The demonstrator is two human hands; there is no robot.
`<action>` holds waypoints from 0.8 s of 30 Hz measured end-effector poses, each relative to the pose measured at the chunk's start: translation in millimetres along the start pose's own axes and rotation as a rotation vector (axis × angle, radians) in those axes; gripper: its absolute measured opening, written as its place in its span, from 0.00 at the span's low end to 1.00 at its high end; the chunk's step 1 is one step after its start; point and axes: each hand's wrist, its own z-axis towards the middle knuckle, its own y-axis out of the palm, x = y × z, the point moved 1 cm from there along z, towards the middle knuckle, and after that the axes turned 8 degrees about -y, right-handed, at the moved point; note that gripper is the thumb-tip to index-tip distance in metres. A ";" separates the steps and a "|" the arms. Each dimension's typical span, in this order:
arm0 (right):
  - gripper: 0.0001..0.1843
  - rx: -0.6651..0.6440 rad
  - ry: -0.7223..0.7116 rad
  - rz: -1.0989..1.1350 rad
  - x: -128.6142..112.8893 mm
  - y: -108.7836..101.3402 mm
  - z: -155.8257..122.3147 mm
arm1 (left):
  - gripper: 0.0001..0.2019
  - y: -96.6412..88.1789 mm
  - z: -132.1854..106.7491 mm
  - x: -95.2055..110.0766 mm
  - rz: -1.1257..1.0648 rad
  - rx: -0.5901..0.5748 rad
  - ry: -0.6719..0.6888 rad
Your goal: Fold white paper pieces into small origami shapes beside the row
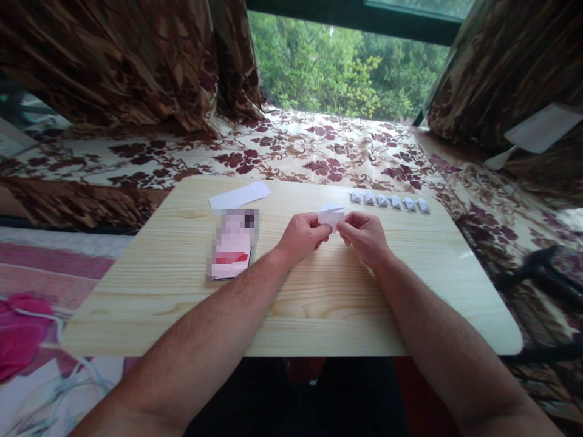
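A small folded piece of white paper point(331, 217) is held up just above the table, between my two hands. My left hand point(301, 235) pinches its left lower edge, with the thumb on the near side. On the other side, my right hand point(365, 235) has thumb and fingers closed on the paper's lower right corner. Beyond my right hand, several small folded paper pieces point(383, 201) with raised points stand in a row. White paper strips point(240, 195) lie at the back left.
A phone, partly blurred out point(232, 243), lies left of my hands. The wooden table point(182, 315) has rounded corners. Behind it spreads a floral cloth point(328, 145) below a window. Cables and a pink item point(22, 334) are at lower left; a white lamp point(542, 128) stands right.
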 end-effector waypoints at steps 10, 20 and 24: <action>0.10 -0.080 0.001 -0.001 0.5 0.0 -0.2 | 0.09 -0.4 -1.5 3.9 -0.014 -0.002 0.002; 0.13 -0.107 0.033 0.099 2.3 -2.0 -1.0 | 0.09 -0.1 -1.7 5.3 -0.076 -0.011 -0.022; 0.14 -0.130 0.018 0.156 2.9 -2.7 -1.6 | 0.08 0.8 0.3 4.4 -0.156 -0.016 -0.046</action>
